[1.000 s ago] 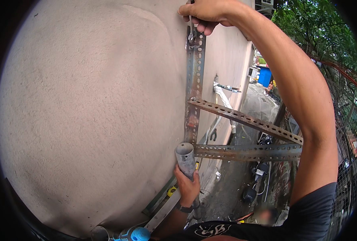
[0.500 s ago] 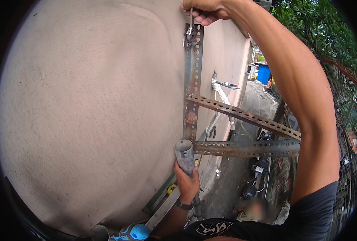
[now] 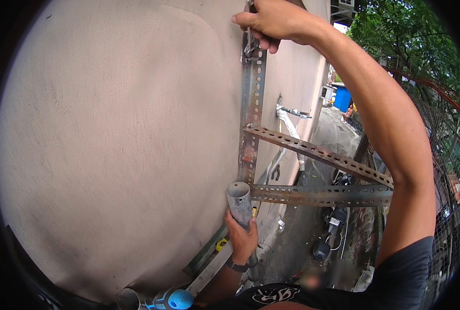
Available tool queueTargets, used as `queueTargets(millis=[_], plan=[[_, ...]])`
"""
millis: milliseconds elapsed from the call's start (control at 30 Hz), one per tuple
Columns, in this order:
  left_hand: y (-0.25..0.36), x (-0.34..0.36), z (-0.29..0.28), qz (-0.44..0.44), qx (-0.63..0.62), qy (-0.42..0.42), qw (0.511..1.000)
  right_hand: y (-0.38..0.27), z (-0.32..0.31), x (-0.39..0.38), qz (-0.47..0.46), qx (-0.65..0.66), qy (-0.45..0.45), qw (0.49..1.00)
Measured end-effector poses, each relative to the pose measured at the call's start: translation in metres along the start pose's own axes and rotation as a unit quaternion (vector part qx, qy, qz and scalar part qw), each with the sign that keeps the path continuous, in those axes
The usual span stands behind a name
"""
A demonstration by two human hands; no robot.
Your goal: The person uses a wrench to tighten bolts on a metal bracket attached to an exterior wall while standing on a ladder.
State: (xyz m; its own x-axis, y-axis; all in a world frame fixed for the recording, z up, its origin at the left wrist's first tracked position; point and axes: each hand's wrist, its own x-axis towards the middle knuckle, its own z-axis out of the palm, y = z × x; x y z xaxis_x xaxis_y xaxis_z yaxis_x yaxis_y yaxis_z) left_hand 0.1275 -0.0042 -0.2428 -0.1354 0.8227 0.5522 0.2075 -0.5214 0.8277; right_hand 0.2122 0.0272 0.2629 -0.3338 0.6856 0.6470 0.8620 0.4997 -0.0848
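Observation:
My left hand (image 3: 243, 238) wraps round an upright grey metal pipe (image 3: 239, 202) just below its open top, close to the wall. High up, my right hand (image 3: 276, 21) is closed round a wrench (image 3: 249, 40), its fingers bent and its thumb pointing left. The wrench's lower end lies against the bolt area near the top of a rusty slotted steel bracket (image 3: 250, 95), which stands upright along the wall. My hand hides the upper part of the wrench. From the bracket, a slanting slotted bar (image 3: 318, 152) and a level slotted bar (image 3: 318, 196) reach out to the right.
A bare plaster wall (image 3: 126, 144) fills the left. Wrapped pipes (image 3: 292, 126) stick out beyond the bracket. Far below lie an alley floor (image 3: 297, 232) and a parked motorcycle (image 3: 328, 232). A blue power tool (image 3: 173, 298) and a yellow tape measure (image 3: 221, 244) sit near the lower edge.
My right hand has turned and shifted slightly down and right, now covering more of the wrench. The view has moved a little; my left hand keeps its grip on the pipe.

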Motion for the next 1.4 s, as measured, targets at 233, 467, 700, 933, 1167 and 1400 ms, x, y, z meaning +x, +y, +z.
queueTargets(millis=[233, 467, 700, 933, 1167, 1400], plan=[[-0.006, -0.003, 0.001, -0.003, 0.002, 0.001, 1.0, 0.011, 0.098, -0.067, -0.234, -0.467, -0.017, 0.852], [-0.006, -0.001, -0.003, 0.007, 0.004, 0.016, 1.0, -0.009, 0.06, -0.075, -0.243, -0.285, 0.08, 0.924], [-0.006, -0.003, 0.001, 0.011, 0.008, 0.003, 1.0, -0.001, -0.028, 0.0, 0.072, 0.182, 0.054, 0.979], [-0.005, -0.002, -0.001, 0.006, 0.018, 0.012, 1.0, 0.013, -0.012, 0.025, 0.113, 0.139, -0.013, 0.984], [-0.004, -0.001, -0.001, 0.004, 0.019, 0.006, 1.0, 0.012, -0.005, 0.025, 0.127, 0.188, -0.026, 0.974], [-0.009, -0.001, -0.003, 0.012, 0.021, 0.013, 1.0, -0.016, 0.014, 0.017, 0.111, 0.141, 0.01, 0.984]])
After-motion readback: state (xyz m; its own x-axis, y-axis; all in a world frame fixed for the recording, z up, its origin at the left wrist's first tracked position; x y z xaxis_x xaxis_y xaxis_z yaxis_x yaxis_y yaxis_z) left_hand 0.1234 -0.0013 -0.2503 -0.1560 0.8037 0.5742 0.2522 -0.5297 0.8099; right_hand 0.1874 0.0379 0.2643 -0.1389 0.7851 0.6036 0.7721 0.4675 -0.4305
